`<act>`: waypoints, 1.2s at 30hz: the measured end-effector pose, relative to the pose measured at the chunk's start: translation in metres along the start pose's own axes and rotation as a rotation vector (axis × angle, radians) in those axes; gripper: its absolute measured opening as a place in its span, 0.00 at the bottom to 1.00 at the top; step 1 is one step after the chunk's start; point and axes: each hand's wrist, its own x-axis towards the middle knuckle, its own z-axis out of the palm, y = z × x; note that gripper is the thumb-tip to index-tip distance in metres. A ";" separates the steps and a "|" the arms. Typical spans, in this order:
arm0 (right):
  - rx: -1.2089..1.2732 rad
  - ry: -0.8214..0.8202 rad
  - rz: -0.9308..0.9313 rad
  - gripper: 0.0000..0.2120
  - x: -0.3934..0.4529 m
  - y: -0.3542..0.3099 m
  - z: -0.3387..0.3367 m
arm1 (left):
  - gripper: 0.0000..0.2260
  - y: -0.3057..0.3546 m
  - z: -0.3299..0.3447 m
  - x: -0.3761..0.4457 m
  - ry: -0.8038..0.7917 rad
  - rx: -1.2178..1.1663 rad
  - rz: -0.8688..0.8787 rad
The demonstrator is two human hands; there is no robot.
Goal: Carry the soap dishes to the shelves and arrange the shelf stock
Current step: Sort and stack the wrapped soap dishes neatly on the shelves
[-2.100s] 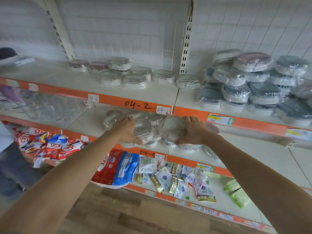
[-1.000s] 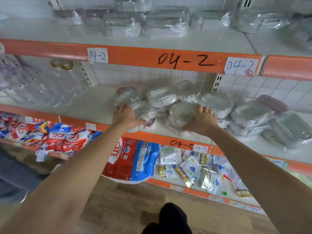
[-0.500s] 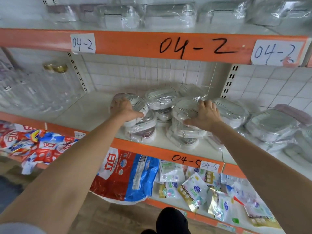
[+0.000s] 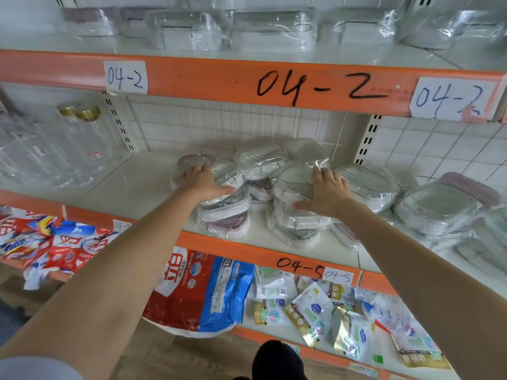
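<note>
Two stacks of plastic-wrapped soap dishes stand on the middle shelf point(image 4: 142, 185). My left hand point(image 4: 204, 181) lies flat on top of the left stack point(image 4: 225, 215), fingers spread and reaching toward a pinkish dish behind. On the right stack point(image 4: 297, 215) my right hand point(image 4: 327, 192) presses down with straight fingers. More wrapped dishes point(image 4: 260, 157) are piled behind the two stacks.
Further wrapped dishes point(image 4: 436, 207) lie to the right on the same shelf, and clear jars point(image 4: 79, 138) to the left. The upper shelf point(image 4: 247, 80), marked 04-2, carries wrapped boxes. Below hang a red and blue bag point(image 4: 200, 292) and small sachets point(image 4: 315, 311).
Both hands carried the dishes to the middle shelf and set them down. Since then the hands have flattened on top of the stacks and the view has moved closer.
</note>
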 end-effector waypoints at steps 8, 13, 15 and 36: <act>-0.051 0.100 -0.068 0.45 -0.019 -0.016 -0.017 | 0.36 0.010 -0.023 -0.032 0.141 0.085 0.181; -0.034 0.071 -0.192 0.31 -0.044 -0.036 -0.025 | 0.32 0.010 -0.023 -0.065 0.037 0.145 0.339; -0.004 -0.039 -0.220 0.29 -0.056 -0.043 -0.028 | 0.32 0.009 -0.026 -0.076 0.013 0.167 0.372; 0.098 -0.361 -0.297 0.29 -0.175 -0.081 -0.116 | 0.13 0.022 -0.118 -0.182 -0.482 0.225 0.543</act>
